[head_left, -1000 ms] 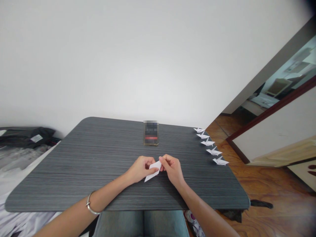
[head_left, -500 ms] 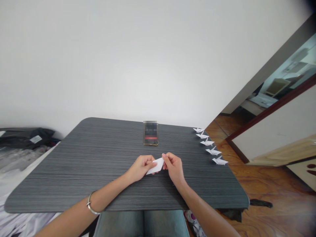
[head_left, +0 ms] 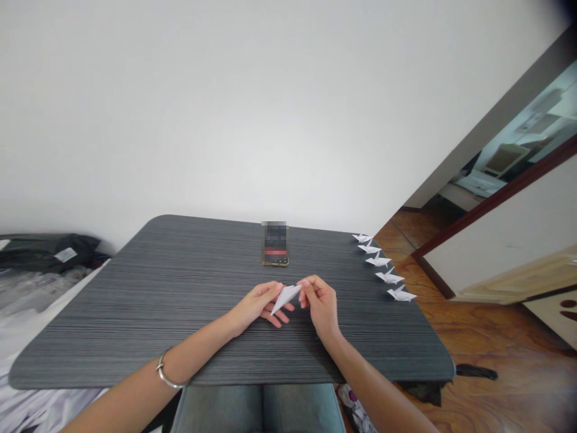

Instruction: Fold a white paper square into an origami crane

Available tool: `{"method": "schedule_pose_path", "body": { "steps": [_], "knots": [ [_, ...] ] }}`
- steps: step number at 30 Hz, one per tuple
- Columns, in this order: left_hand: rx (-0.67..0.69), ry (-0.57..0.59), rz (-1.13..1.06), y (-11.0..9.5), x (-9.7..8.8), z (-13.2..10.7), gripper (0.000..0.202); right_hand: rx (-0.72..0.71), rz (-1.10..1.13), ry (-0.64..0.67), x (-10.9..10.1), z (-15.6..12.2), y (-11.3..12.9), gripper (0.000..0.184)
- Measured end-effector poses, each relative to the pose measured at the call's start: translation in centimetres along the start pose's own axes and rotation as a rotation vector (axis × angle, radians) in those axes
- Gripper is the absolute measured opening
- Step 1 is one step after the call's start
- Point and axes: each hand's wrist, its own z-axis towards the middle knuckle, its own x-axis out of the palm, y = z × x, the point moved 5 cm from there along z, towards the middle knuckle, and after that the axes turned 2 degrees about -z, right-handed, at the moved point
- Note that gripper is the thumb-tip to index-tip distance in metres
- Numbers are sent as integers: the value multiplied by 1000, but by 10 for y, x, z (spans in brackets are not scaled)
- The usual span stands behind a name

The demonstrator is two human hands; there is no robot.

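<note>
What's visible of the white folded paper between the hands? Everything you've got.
The folded paper is plain white with straight edges, folded into a slim, angular shape. One sharp tip points toward the lower left of the picture; the opposite end, at upper right, is pinched by the right hand's thumb and fingers. The left hand's thumb lies at its upper-left edge, with fingers spread beneath it. It's held slanted over the dark table. The number of layers can't be made out.

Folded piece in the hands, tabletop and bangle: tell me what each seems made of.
Folded piece: likely matte white paper, by its thin, crisp edges. Tabletop: perhaps low-sheen laminate, with dark, fine streaks; veneered wood is possible. Bangle: apparently polished metal, silvery and shiny.
</note>
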Motion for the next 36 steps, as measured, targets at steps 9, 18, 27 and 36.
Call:
{"method": "schedule_pose_path", "body": {
  "steps": [9, 18, 27, 36],
  "knots": [
    [121, -79, 8, -3, -13, 7, 30, 24, 109, 106, 7, 1, -1, 21],
    [115, -52, 93, -2, -7, 8, 31, 57, 21, 154, 10, -2, -3, 22],
    [480, -270, 516, -22, -11, -6, 32, 42, 32, 102, 7, -1, -4, 20],
    [623, -231, 759, -32, -2, -15, 28, 12, 41, 143, 10, -3, 1, 20]
  ]
}}
